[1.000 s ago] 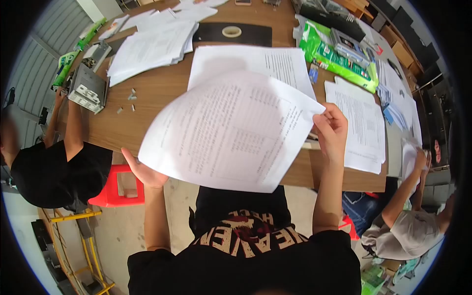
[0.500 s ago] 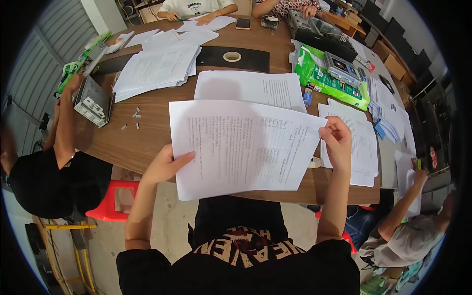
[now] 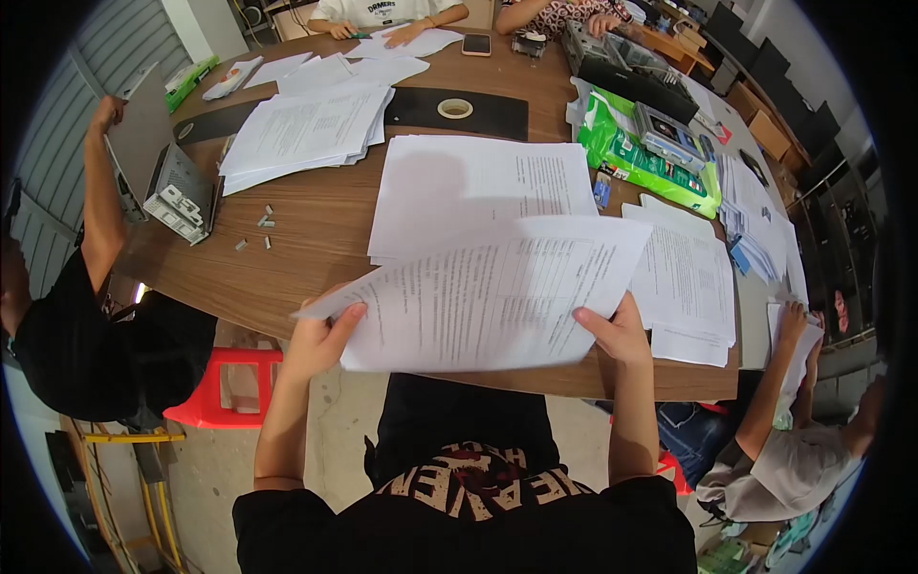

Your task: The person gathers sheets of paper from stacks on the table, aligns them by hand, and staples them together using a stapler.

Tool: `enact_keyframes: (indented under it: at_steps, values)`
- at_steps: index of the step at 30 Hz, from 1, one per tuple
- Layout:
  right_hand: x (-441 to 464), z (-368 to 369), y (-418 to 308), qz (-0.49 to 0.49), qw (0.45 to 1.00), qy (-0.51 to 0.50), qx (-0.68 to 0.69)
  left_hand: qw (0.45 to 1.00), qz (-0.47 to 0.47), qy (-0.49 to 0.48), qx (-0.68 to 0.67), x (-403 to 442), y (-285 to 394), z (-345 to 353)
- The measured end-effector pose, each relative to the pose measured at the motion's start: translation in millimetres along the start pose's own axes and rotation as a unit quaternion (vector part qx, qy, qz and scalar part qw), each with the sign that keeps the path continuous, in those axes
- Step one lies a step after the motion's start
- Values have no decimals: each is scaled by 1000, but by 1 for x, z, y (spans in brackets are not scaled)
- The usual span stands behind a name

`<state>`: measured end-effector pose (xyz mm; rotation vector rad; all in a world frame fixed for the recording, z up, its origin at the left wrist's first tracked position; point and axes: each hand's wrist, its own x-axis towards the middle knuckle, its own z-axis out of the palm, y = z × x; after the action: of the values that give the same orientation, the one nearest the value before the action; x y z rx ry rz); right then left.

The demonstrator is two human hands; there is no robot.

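Observation:
A printed paper sheet [image 3: 478, 297] is held up between both hands over the table's near edge, slightly bent. My left hand [image 3: 325, 335] grips its left side, thumb on top and the other fingers mostly hidden behind. On the right side, my right hand [image 3: 617, 330] pinches the sheet with its thumb on the front. Just beyond the sheet lies a stack of printed papers [image 3: 478, 182], partly covered by it. Another paper stack [image 3: 684, 277] lies to the right, near my right hand.
On the wooden table [image 3: 316, 220] are a paper pile [image 3: 306, 129], a tape roll [image 3: 454, 109], a green package [image 3: 636, 153], a phone [image 3: 475, 44] and a metal case [image 3: 182, 196]. Several co-workers sit around it. A red stool [image 3: 225, 387] stands at left.
My left hand has closed on the sheet's left side. My right hand has moved from the upper right corner down the right side. The co-worker at left has raised a panel from the metal case.

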<state>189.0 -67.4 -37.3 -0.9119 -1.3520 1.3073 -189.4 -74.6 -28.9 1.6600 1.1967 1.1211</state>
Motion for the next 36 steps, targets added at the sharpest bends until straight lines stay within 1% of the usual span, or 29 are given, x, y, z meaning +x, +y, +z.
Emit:
enact_keyframes:
  at_steps: [1,2,3,4,5,6,8,9,10,11,13,14,16,17,19,20,21,22,23,25,27,29,30,32,33,35,36]
  values:
    - [0,6,-7,13,999,20,-30,1000,-4,3,21,-2,1,-1]
    - [-1,18,-20,-20,992,67,-107,1000,-5,2,20,-4,7,1]
    - [-4,26,-25,-19,992,68,-107,999,6,32,-16,-8,16,5]
    - [-9,34,-27,-38,987,111,-109,997,16,63,-52,-11,20,10]
    - [-13,41,-27,-56,980,154,-110,997,14,62,-53,-13,19,13]
    - [-14,48,-19,-95,970,173,-141,997,15,69,-43,-15,17,17]
    - [-20,52,9,-82,969,168,-163,996,18,77,-34,-17,8,28]
    - [-22,55,16,-68,967,163,-184,995,41,89,-2,-18,1,36]
    - [-21,61,19,-78,962,182,-186,992,63,101,31,-18,-3,40]
    - [-22,60,19,-77,963,182,-186,993,62,100,30,-19,-3,40]
    - [-28,60,18,-106,949,169,-245,994,37,104,9,-26,0,40]
    - [-30,62,18,-101,949,168,-245,994,32,103,8,-28,3,43]
    - [-27,67,19,-137,940,189,-250,986,55,156,-36,-25,9,51]
    - [-26,68,25,-138,939,189,-250,985,56,156,-37,-24,6,51]
    - [-23,68,43,-109,945,214,-223,988,54,142,24,-22,-9,53]
    - [-24,68,46,-96,948,220,-207,988,54,140,24,-20,-15,53]
    - [-23,69,46,-91,948,223,-208,985,57,164,24,-19,-20,54]
    - [-21,68,45,-109,950,217,-197,981,58,185,24,-20,-23,54]
    - [-21,68,45,-124,951,214,-186,983,51,175,22,-22,-24,53]
    - [-20,65,45,-102,956,217,-169,983,37,179,27,-19,-26,47]
    - [-19,60,43,-90,959,220,-153,986,29,164,-4,-18,-34,43]
    - [-19,55,42,-58,977,181,-98,981,9,191,-25,-16,-35,42]
    - [-18,54,41,-55,975,191,-99,981,-21,187,-52,-18,-39,40]
    - [-18,53,40,-51,985,165,-14,983,-20,172,-67,-17,-41,37]
    - [-18,51,40,-49,984,173,-15,982,-17,168,-79,-16,-41,37]
    - [-19,47,39,-13,990,140,4,984,-21,157,-87,-15,-43,35]
    - [-19,45,38,-13,989,145,4,983,-25,154,-94,-14,-44,34]
